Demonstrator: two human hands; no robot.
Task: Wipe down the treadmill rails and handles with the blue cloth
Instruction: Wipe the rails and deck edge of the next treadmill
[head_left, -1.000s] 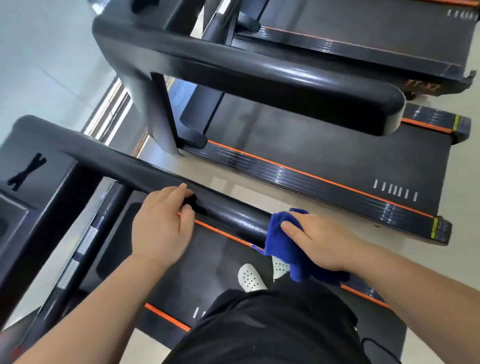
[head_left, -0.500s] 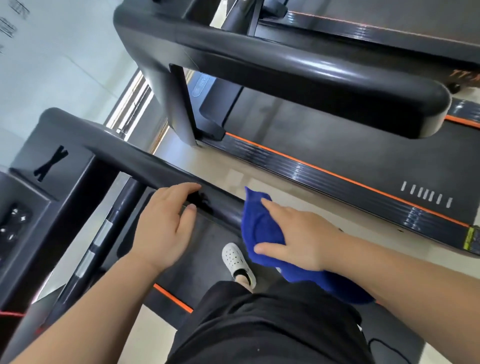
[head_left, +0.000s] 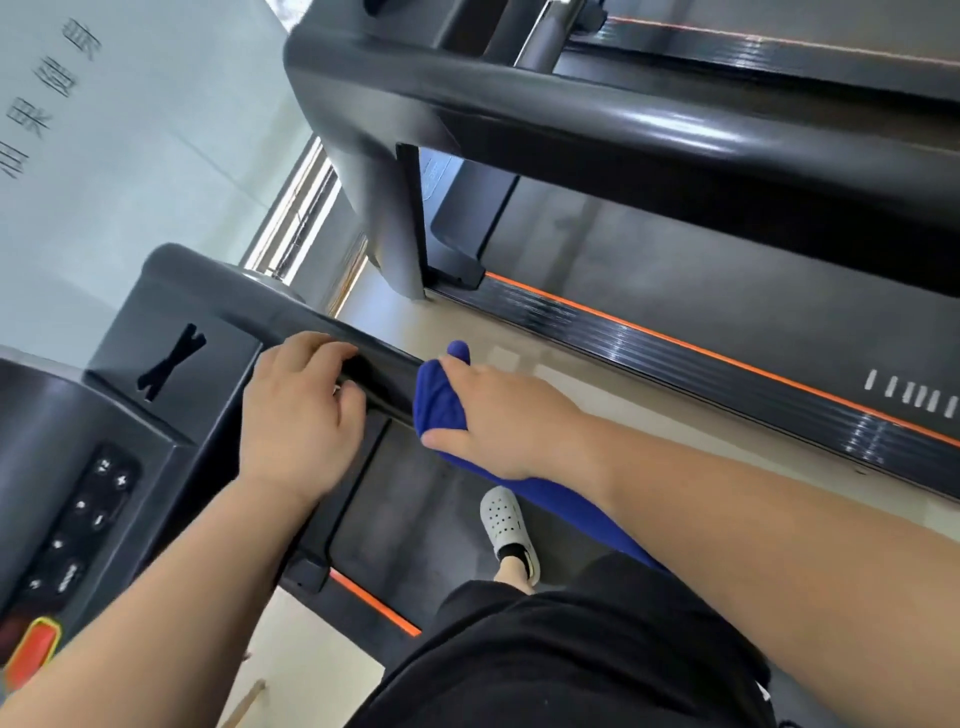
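Note:
A black treadmill handrail (head_left: 387, 371) runs from the console toward me through the middle of the head view. My left hand (head_left: 298, 415) grips the rail close to the console, fingers curled over its top. My right hand (head_left: 498, 415) presses the blue cloth (head_left: 439, 405) around the rail just right of the left hand. The cloth wraps the rail under my palm and a long tail of it hangs down along my forearm. The rail under the cloth and behind my right arm is hidden.
The console (head_left: 88, 499) with buttons and a red stop key (head_left: 31, 654) sits at the left. The belt (head_left: 415, 525) lies below, with my foot in a grey clog (head_left: 506, 530) on it. A second treadmill's thick rail (head_left: 623, 130) and orange-edged deck (head_left: 727, 364) stand to the right.
My right hand has slid the cloth along the rail toward the console, closing on the left hand. The left hand keeps its grip. The view has shifted, showing more console.

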